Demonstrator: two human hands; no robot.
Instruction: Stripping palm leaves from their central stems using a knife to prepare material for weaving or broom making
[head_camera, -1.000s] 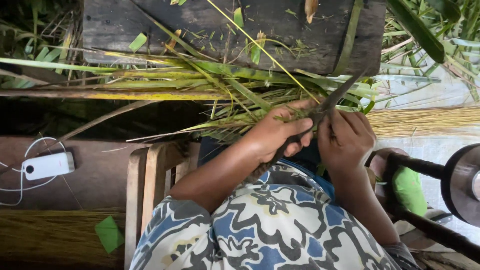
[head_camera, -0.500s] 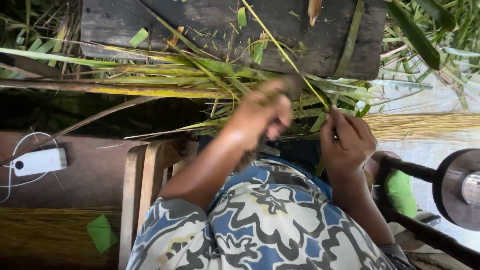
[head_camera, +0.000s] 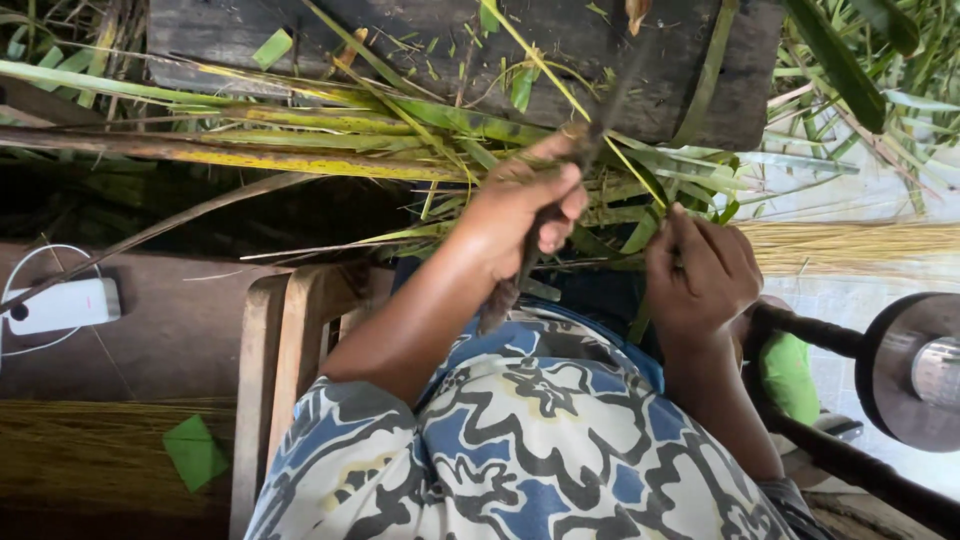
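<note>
- Two hands work over a lap covered in blue-and-white patterned cloth (head_camera: 540, 450).
- Left hand (head_camera: 520, 215) is fisted around a dark knife (head_camera: 600, 120); its blade is blurred, apparently angled up toward the plank.
- Right hand (head_camera: 700, 275) pinches a thin green leaf strip (head_camera: 640, 235) between curled fingers.
- Palm leaves (head_camera: 330, 125) lie across just beyond both hands.
- Farthest, a dark wooden plank (head_camera: 430, 40) lies beneath the leaves.

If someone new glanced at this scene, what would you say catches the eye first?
At centre, the left hand grips a dark, blurred knife-like tool over a pile of long green and yellow palm leaves lying across a dark wooden board. The right hand pinches a leaf strip beside it. Below is a blue, white and black patterned garment.
</note>
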